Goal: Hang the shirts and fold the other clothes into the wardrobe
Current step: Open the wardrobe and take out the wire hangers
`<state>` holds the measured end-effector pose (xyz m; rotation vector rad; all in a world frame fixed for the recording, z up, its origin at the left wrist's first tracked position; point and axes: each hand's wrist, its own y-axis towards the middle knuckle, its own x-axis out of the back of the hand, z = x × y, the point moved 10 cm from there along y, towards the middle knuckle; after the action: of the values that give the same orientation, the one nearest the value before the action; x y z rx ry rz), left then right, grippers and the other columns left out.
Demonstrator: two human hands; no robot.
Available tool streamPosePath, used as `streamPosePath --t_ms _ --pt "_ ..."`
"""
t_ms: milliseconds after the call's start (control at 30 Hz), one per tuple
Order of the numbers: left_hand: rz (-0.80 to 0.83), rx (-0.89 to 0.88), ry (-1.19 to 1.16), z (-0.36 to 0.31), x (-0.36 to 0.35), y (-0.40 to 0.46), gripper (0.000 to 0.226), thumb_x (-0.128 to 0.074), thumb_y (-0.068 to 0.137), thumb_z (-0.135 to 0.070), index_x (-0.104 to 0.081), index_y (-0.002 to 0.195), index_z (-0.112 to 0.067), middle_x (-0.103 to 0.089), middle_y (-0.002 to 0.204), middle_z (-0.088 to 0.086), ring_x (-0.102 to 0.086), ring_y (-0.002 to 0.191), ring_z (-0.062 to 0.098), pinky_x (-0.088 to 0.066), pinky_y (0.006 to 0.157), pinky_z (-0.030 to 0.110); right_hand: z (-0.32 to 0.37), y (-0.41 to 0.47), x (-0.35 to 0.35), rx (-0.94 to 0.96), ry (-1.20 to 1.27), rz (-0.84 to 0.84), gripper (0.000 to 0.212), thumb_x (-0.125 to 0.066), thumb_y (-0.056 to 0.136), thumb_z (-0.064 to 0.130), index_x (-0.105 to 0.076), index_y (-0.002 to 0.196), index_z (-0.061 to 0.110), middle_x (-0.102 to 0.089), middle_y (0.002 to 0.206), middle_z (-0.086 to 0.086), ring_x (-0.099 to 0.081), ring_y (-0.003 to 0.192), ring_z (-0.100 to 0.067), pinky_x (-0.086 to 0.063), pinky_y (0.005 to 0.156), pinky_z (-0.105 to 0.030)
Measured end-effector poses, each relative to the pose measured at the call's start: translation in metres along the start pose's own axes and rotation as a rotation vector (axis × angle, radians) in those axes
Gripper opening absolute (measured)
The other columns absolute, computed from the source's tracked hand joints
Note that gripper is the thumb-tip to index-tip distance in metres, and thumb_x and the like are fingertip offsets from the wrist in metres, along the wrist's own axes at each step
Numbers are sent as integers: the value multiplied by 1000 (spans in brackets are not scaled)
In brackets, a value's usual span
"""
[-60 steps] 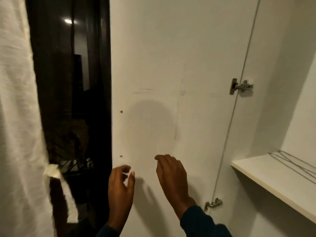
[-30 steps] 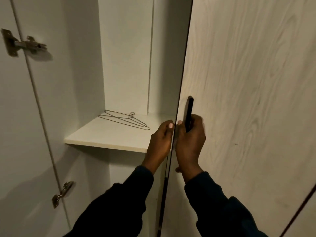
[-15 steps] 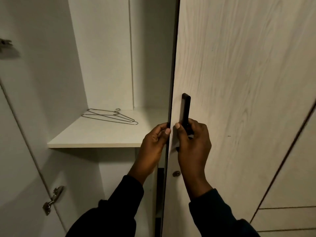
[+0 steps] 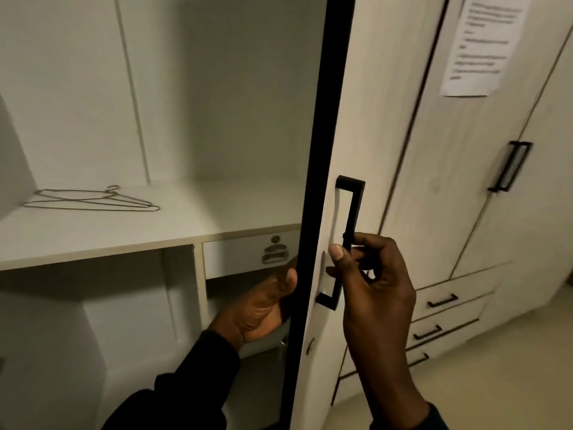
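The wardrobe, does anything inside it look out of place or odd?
Only the wire hangers: they lie flat in a loose pile on the shelf instead of hanging up. No rail shows in this view. Nothing looks spilled or damaged.

Pale wardrobe shelf (image 4: pixel 192 225), wire hangers (image 4: pixel 90 200) flat on its left part near the back.

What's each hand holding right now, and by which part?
Right hand pinches the black door handle at the middle of its bar. Left hand grips the door by its dark edge, below handle height.
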<state>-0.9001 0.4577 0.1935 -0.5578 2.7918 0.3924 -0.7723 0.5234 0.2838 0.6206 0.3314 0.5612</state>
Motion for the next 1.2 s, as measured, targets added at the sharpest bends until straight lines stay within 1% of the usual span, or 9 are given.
streamPosePath --t_ms 133,233,333,400,467,600,833,1000,1200 --pt "187 87 91 31 -54 14 61 -80 72 -56 -70 124 -27 -68 126 -4 -64 116 4 -51 97 21 6 -4 52 11 -14 -57 16 -72 87 18 -66 101 20 -64 87 2 -67 87 -24 -54 71 -18" --pt "219 47 226 44 -100 31 128 -73 67 -71 -13 151 4 -30 149 18 -38 140 19 -47 98 13 8 0 101 2 -17 -120 13 -71 86 18 -67 98 18 -65 87 0 -68 84 -23 -52 68 -16" --pt "315 -60 238 47 -157 43 139 -69 67 -76 11 153 -2 -27 161 -3 -22 151 18 -40 104 12 13 7 142 10 0 -164 15 -70 86 17 -67 99 10 -66 87 -3 -67 80 -16 -52 68 -15" --pt "328 -139 294 60 -191 57 124 -65 76 -71 13 154 -14 -35 154 -29 -30 145 -1 -35 112 19 13 14 176 25 -22 -198 18 -67 87 19 -66 100 6 -66 91 -7 -66 85 -13 -53 72 -17" --pt "244 -123 296 81 -210 76 124 -68 73 -73 8 158 -24 -30 158 -24 -30 145 0 -30 120 33 9 23 210 32 -52 -222 21 -66 89 22 -66 103 7 -66 95 -9 -66 90 -15 -54 76 -23" --pt "76 -169 367 100 -251 108 119 -66 64 -85 14 149 -58 18 164 -21 9 154 11 -14 122 59 -6 46 268 22 -62 -218 15 -62 95 16 -66 107 9 -67 101 -7 -66 101 -22 -55 85 -32" --pt "-105 -246 624 117 -318 158 110 -51 71 -85 24 146 -56 39 154 -23 34 144 4 7 121 57 -41 102 354 -1 -92 -160 14 -56 100 10 -66 109 12 -69 105 -6 -65 104 -26 -56 91 -49" --pt "-177 -290 810 133 -339 194 102 -57 85 -62 19 152 -48 39 157 -12 32 147 12 10 117 47 -64 138 392 -41 -15 -122 17 -54 99 4 -65 103 16 -69 98 0 -66 96 -18 -56 84 -33" --pt "-221 -286 877 146 -352 225 105 -65 87 -55 15 153 -45 38 158 -8 29 147 17 5 112 38 -92 171 422 -64 5 -118 25 -53 99 1 -67 97 22 -69 97 -3 -65 93 -23 -57 82 -39"
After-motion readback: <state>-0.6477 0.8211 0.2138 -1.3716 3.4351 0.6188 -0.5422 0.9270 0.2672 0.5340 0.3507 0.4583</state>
